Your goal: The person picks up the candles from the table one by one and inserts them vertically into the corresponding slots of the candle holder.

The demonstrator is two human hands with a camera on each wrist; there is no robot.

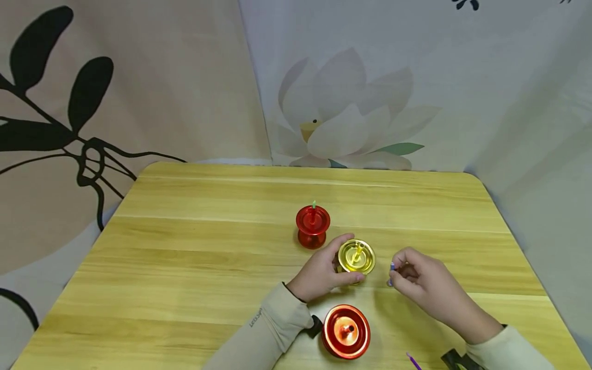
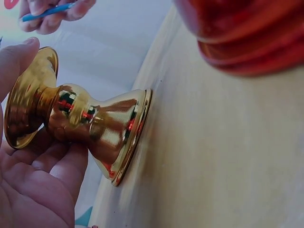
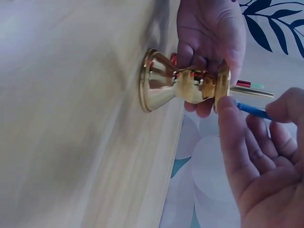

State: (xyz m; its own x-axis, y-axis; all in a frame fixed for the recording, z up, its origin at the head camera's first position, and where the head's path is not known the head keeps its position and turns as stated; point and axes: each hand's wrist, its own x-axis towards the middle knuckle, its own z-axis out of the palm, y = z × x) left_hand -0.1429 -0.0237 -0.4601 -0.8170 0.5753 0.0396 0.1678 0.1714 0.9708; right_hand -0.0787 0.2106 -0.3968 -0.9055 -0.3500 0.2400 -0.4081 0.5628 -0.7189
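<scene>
A gold candle holder [image 1: 356, 256] with a thin yellow candle [image 1: 357, 251] stands upright on the wooden table [image 1: 194, 246]. My left hand [image 1: 321, 272] grips its stem [image 2: 71, 114] from the left, fingers curled around it. My right hand [image 1: 418, 280], just right of the holder, pinches a thin blue candle [image 1: 392, 272] between thumb and fingers [image 3: 254, 110], its end close to the holder's rim [image 3: 222, 88]. A red holder [image 1: 313, 226] with a green-tipped red candle stands behind. An orange-red holder [image 1: 346, 331] sits nearer me, between my forearms.
A purple candle [image 1: 413, 361] lies at the table's near edge by my right sleeve. Black wrist straps [image 1: 455, 358] show on both arms. Printed fabric walls [image 1: 342, 103] surround the table at the back and sides.
</scene>
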